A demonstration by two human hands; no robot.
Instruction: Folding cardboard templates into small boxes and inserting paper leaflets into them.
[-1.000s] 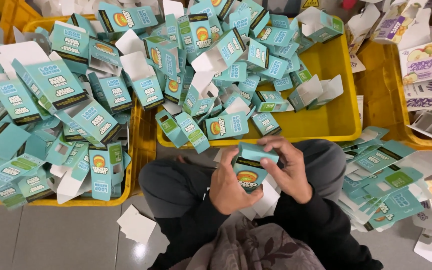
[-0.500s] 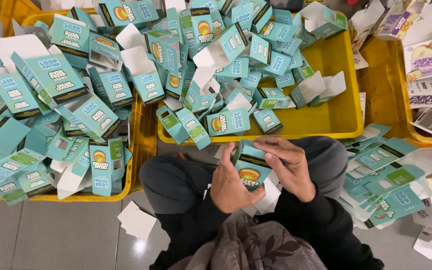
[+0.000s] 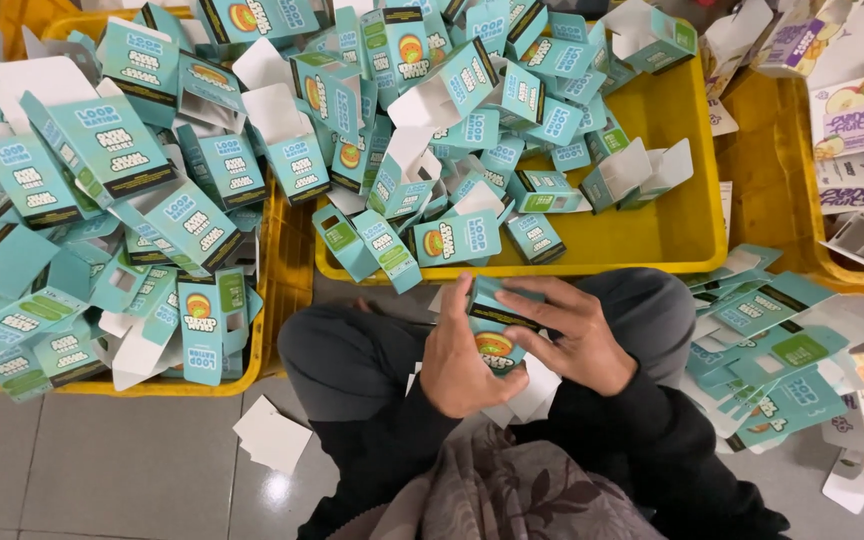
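I hold one small teal carton over my lap with both hands. My left hand grips its left side and underside. My right hand lies across its top end, fingers pressing the flap down. The carton's front, with an orange round picture, faces up between my hands. White card pieces lie on my lap beneath it.
A yellow crate ahead is heaped with folded teal cartons; another yellow crate at the left overflows with them. Flat unfolded teal blanks pile at my right. A further crate at far right holds purple and white cartons. A white card lies on the grey floor.
My right hand has come down over the carton's top end, closing the flap that stood up before. The carton sits a little lower in my hands.
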